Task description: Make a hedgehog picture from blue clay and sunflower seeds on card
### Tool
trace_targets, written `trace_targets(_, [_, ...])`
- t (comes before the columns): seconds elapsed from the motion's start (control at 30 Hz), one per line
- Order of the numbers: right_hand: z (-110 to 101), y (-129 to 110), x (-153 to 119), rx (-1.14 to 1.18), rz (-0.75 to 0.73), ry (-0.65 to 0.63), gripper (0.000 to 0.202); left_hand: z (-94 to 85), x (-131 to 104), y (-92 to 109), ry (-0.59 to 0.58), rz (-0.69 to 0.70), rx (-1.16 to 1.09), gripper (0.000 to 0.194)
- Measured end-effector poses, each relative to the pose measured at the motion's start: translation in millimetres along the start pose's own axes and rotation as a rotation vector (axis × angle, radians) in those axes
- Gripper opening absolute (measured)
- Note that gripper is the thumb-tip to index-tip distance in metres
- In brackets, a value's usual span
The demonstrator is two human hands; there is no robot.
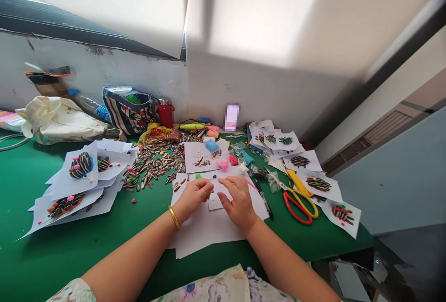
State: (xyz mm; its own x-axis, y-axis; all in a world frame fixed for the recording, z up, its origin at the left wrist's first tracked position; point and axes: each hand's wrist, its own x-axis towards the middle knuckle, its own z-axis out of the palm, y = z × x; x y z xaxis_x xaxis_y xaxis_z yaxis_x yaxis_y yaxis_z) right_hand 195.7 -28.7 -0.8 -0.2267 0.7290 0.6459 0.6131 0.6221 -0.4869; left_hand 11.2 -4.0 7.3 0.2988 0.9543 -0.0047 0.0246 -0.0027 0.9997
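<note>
Above white paper sheets [195,239], my left hand [193,197] has its thumb and fingers pinched together; whatever is in them is too small to make out. My right hand [239,202] is beside it, thumb and fingers apart, with nothing visible in them. Under the hands lies a small white card [215,205], partly covered. A green lump of modelling clay [198,176] and a tiny dark lump [214,176] sit just beyond the fingers. Sunflower seeds [178,185] lie on the paper to the left. A black pen [264,197] rests at the right edge of the paper.
Scissors with red and yellow handles [298,206] lie to the right. Cards with seed-and-clay hedgehogs are stacked at left [75,186] and right [322,186]. A seed pile [156,162], pink clay [222,165], a striped bag [128,111] and a red bottle [165,114] stand farther back.
</note>
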Motion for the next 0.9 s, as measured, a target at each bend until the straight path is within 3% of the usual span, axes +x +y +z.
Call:
trace_targets(0.2, [4.1,-7.4,-0.7,0.098,-0.021,-0.006,0.015,5.5,-3.8,0.3,-0.107,0.036,0.068,0.053])
trace_targets(0.4, [2.1,-4.6,-1.0,0.107,-0.033,0.035,0.023,4.6,-4.3,2.7,-0.179,-0.017,0.001,0.047])
trace_targets(0.6, [7.7,-2.2,-3.4,0.084,-0.075,-0.006,0.035,5.1,-3.0,2.0,-0.098,-0.043,-0.037,0.047])
trace_targets(0.73, [9.3,-1.1,-3.0,0.109,-0.077,-0.003,0.027,4.1,-1.7,-0.7,-0.095,-0.02,0.06,0.056])
trace_targets(0.9, [6.8,-0.7,-2.1,0.136,-0.029,0.004,0.026,4.2,-1.0,-0.1,-0.055,-0.022,-0.052,0.039])
